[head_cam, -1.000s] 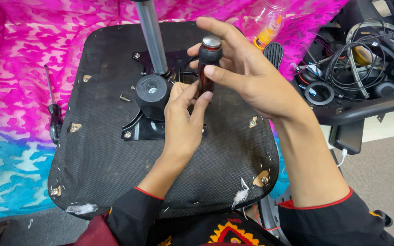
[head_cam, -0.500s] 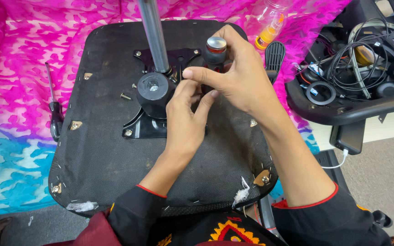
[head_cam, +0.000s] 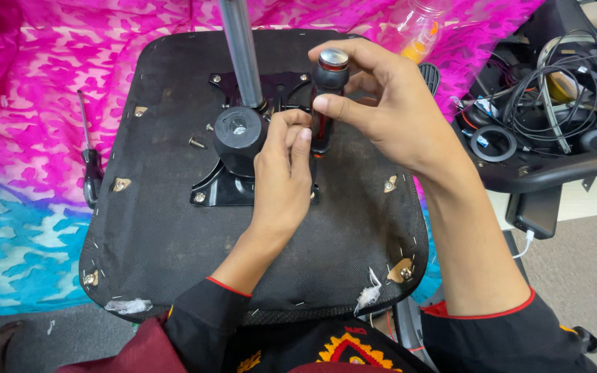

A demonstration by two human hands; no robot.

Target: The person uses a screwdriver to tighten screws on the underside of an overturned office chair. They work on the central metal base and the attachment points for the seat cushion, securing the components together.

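Observation:
An upturned black chair seat (head_cam: 160,228) lies in front of me with a black metal mounting plate (head_cam: 219,186) bolted to its middle. A chrome gas cylinder (head_cam: 240,48) rises from a round black knob (head_cam: 236,135) on the plate. My right hand (head_cam: 388,110) grips the top of a screwdriver with a black and red handle (head_cam: 327,76), held upright over the plate's right edge. My left hand (head_cam: 281,179) pinches the lower part of the screwdriver, steadying it against the plate. A loose screw (head_cam: 196,142) lies on the seat left of the knob.
A second black-handled screwdriver (head_cam: 91,166) lies on the pink and blue cloth (head_cam: 29,103) left of the seat. A plastic bottle (head_cam: 416,31) sits behind my right hand. At right, a black tray (head_cam: 554,173) holds tangled cables, and a phone (head_cam: 537,211) hangs below it.
The view has shifted slightly, and both hands stay on the screwdriver at the plate. My right hand's fingers have shifted around the handle top.

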